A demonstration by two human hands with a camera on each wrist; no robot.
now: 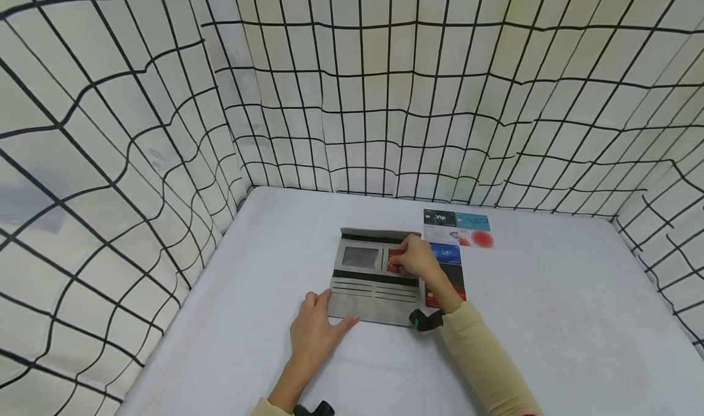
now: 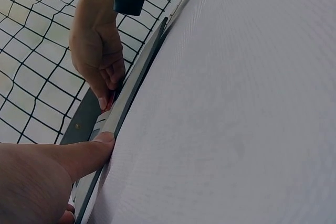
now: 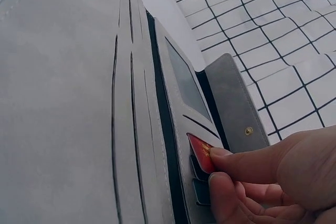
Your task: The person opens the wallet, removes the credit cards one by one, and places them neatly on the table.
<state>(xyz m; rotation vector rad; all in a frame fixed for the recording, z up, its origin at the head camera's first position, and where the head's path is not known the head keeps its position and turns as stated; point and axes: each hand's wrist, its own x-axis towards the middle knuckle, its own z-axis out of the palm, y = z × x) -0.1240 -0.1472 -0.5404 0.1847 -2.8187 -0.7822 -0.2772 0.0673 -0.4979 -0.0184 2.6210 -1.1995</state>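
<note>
A grey wallet [image 1: 352, 309] lies unfolded on the white cloth, with a clear window [image 1: 360, 257] and card slots on its inner side. My right hand [image 1: 419, 262] pinches a red card [image 3: 198, 153] between thumb and index finger. The card's lower part sits inside a slot beside the window, above two dark-edged slots. My left hand [image 1: 315, 330] rests at the wallet's near left corner, fingers along the left edge and thumb on the near edge. In the left wrist view the left thumb [image 2: 104, 139] presses on the wallet's rim.
Right of the wallet lie several cards in rows: a black Vip card [image 1: 440, 218], a teal card [image 1: 473, 221], a white one with a red circle [image 1: 482, 239], a blue VIP card [image 1: 447, 253] and dark and red ones, partly behind my right arm. Black netting [image 1: 360, 89] surrounds the table.
</note>
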